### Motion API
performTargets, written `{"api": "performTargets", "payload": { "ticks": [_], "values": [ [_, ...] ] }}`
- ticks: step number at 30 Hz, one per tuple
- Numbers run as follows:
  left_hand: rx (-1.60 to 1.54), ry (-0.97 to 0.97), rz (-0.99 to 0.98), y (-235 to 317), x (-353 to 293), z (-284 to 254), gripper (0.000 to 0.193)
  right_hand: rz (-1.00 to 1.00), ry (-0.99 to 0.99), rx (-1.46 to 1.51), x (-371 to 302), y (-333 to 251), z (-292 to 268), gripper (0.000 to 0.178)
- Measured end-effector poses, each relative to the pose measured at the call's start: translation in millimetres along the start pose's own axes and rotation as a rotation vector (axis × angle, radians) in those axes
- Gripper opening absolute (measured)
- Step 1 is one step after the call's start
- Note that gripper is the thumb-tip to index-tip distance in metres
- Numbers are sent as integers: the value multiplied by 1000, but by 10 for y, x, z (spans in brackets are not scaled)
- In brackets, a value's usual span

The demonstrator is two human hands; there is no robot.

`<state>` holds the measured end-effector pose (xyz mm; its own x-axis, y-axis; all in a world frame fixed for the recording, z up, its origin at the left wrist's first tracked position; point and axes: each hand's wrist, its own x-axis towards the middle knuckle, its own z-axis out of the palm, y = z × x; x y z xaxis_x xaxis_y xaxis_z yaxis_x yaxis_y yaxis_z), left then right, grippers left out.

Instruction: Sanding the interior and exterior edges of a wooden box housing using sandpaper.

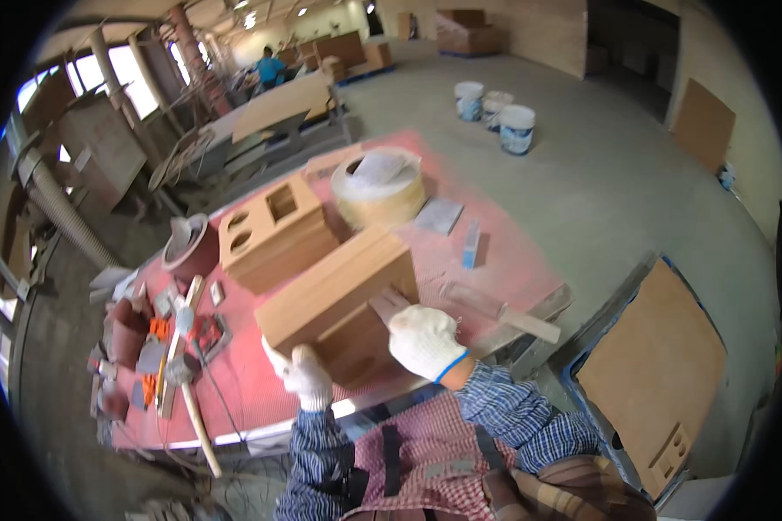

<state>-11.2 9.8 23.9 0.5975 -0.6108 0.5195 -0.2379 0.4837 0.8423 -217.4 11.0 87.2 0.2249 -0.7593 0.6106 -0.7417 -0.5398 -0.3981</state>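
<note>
A light-brown wooden box (339,295) lies tilted on the red ribbed mat of the workbench, close in front of me. My left hand (307,379), in a white knit glove, grips the near left end of the box, its thumb up and the other fingers partly hidden. My right hand (427,341), gloved in white with a blue cuff, is closed on a small grey-brown piece of sandpaper (387,303), pressed against the side of the box near its right end. Just behind stands a second wooden box (276,227) with two round holes and a square one on top.
A large tape roll (379,193) and a pink bowl (191,249) stand farther back. Flat grey pads (440,215) lie to the right. On the left are a hammer (188,391), a red power sander (207,333) and clamps. A brown panel (652,373) stands at right; buckets (516,130) are on the floor.
</note>
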Motion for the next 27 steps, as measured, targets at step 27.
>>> {"api": "performTargets", "payload": {
  "ticks": [27],
  "values": [
    [-162,-166,-15,224,20,63,40,-61,-203,-52,-112,-756,301,15]
  ]
}}
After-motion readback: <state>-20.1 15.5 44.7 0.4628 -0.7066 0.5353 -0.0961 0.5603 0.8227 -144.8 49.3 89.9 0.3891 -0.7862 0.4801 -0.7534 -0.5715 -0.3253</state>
